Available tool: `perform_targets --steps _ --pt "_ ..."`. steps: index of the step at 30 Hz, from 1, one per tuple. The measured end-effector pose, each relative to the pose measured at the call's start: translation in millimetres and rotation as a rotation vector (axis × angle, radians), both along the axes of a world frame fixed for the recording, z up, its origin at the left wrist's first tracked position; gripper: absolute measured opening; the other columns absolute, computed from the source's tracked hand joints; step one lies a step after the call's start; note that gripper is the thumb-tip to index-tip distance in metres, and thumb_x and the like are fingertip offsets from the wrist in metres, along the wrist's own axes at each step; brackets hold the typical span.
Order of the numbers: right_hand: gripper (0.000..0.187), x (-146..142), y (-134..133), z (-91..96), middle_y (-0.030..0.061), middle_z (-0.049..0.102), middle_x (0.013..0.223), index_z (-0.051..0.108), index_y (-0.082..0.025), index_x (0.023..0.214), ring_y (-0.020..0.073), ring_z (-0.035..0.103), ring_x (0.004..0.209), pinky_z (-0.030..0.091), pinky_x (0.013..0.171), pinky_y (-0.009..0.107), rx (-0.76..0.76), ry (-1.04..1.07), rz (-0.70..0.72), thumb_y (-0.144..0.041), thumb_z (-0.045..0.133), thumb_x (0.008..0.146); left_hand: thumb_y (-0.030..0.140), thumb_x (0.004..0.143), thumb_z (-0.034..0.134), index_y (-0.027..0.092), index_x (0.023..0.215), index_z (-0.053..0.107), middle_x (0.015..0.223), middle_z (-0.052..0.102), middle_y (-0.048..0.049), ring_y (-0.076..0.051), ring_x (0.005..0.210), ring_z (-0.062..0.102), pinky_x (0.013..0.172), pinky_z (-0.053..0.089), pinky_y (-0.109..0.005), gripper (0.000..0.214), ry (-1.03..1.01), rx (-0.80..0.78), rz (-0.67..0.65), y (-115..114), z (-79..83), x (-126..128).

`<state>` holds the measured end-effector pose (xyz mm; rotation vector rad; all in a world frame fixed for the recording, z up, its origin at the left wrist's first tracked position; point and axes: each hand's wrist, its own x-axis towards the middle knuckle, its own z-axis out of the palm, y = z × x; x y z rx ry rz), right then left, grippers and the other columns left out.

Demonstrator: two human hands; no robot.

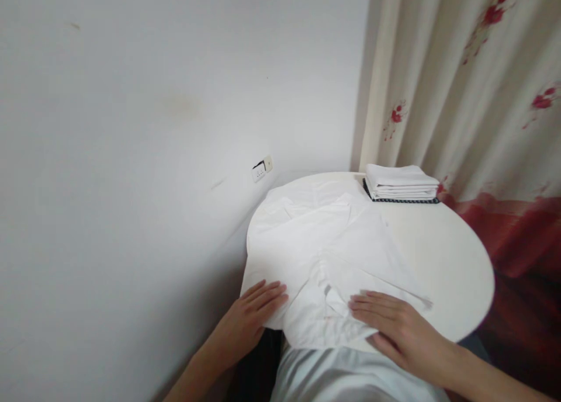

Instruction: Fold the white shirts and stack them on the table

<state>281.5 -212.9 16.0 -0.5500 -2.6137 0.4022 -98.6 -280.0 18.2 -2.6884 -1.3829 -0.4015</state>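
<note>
On the table (451, 262), whose top is coloured creamy white, a garment (284, 241) is seen in white, shaded with soft grey along its creases, and at the table's far right edge a stack of white folded cloths (401, 183) is underlined by a black base (405, 201) with a pale-flecked rim. Behind the table to the right, a cream curtain (456, 98) is patterned with red floral sprays and banded in deep red lower down, while to the left, the bluish-white wall (131, 174) is marked by faint tan smudges.
</note>
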Motion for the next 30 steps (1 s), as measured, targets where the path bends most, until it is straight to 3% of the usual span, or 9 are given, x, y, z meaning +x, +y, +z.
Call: perform_targets --steps 3,6,9,11,14,19,23,27,30 --pt "0.041 -3.6 -2.1 -4.1 0.0076 0.07 0.128 0.064 -0.025 0.133 0.0217 0.065 0.119 0.05 0.106 0.037 -0.013 0.077 -0.111 -0.018 0.055 0.093 -0.003 0.083 0.043 0.027 0.138 0.057 0.139 0.063 -0.0013 -0.017 0.131 0.055 0.115 0.044 -0.037 0.064 -0.046 0.107 -0.011 -4.0 5.3 -18.9" --pt "0.035 -7.7 -2.6 -9.3 0.0081 0.073 0.119 0.066 -0.024 0.127 0.0215 0.069 0.106 0.055 0.094 0.035 -0.122 0.146 -0.223 -0.023 0.051 0.096 0.01 0.096 0.051 0.027 0.129 0.064 0.124 0.071 -0.0023 -0.016 0.118 0.064 0.111 0.046 -0.034 0.04 -0.114 0.166 -0.021 -7.4 2.6 -36.1" --pt "0.032 -12.3 -0.8 -10.8 0.0051 0.075 0.09 0.066 -0.023 0.122 0.0191 0.069 0.075 0.055 0.071 0.03 -0.295 0.157 -0.345 -0.036 0.047 0.1 0.024 0.099 0.058 0.028 0.112 0.072 0.104 0.075 -0.0011 -0.017 0.103 0.068 0.11 0.046 -0.038 0.019 -0.185 0.135 -0.024 -9.1 -4.3 -45.2" --pt "0.033 -16.0 3.3 -7.7 0.0002 0.068 0.072 0.066 -0.022 0.116 0.0175 0.062 0.061 0.049 0.06 0.028 -0.396 0.153 -0.413 -0.042 0.046 0.1 0.031 0.098 0.06 0.026 0.1 0.074 0.094 0.073 -0.0021 -0.017 0.095 0.068 0.099 0.051 -0.036 0.015 -0.26 0.097 0.015 -9.3 -7.6 -45.5" --pt "0.031 -23.7 15.9 1.1 -0.0019 0.062 0.067 0.064 -0.023 0.111 0.0178 0.06 0.062 0.044 0.059 0.028 -0.443 0.171 -0.465 -0.044 0.044 0.1 0.034 0.1 0.056 0.023 0.087 0.074 0.084 0.068 -0.0039 -0.017 0.084 0.064 0.077 0.054 -0.028 0.025 -0.372 0.057 0.132 -7.8 -8.6 -40.5" --pt "0.034 -42.8 44.6 8.4 -0.0015 0.062 0.066 0.056 -0.021 0.126 0.0206 0.062 0.063 0.04 0.059 0.029 -0.309 0.064 -0.531 -0.037 0.039 0.101 0.036 0.101 0.051 0.02 0.076 0.07 0.076 0.065 -0.0038 -0.018 0.077 0.06 0.073 0.051 -0.029 0.035 -0.436 0.038 0.237 0.0 -6.3 -32.0" --pt "0.042 -49.2 54.6 -2.1 0.0067 0.073 0.086 0.048 -0.018 0.139 0.0247 0.069 0.072 0.045 0.063 0.032 -0.097 -0.089 -0.602 -0.037 0.041 0.102 0.036 0.101 0.051 0.021 0.08 0.071 0.076 0.066 -0.0036 -0.019 0.077 0.06 0.073 0.051 -0.03 0.032 -0.431 0.071 0.278 5.6 -6.5 -29.1" --pt "0.043 -30.0 49.0 -15.3 0.0128 0.074 0.108 0.052 -0.019 0.136 0.0273 0.071 0.086 0.05 0.072 0.037 0.144 -0.072 -0.571 -0.044 0.044 0.102 0.035 0.098 0.056 0.022 0.085 0.072 0.083 0.066 -0.0036 -0.019 0.082 0.061 0.077 0.052 -0.032 0.025 -0.403 0.175 0.296 2.5 -11.8 -35.0" --pt "0.031 0.9 40.1 -20.3 0.0119 0.072 0.107 0.061 -0.019 0.123 0.0266 0.068 0.092 0.049 0.082 0.041 0.272 -0.033 -0.498 -0.037 0.047 0.102 0.034 0.096 0.059 0.022 0.084 0.07 0.088 0.064 -0.0041 -0.019 0.086 0.061 0.078 0.053 -0.031 0.02 -0.394 0.263 0.335 -6.5 -20.0 -44.3"
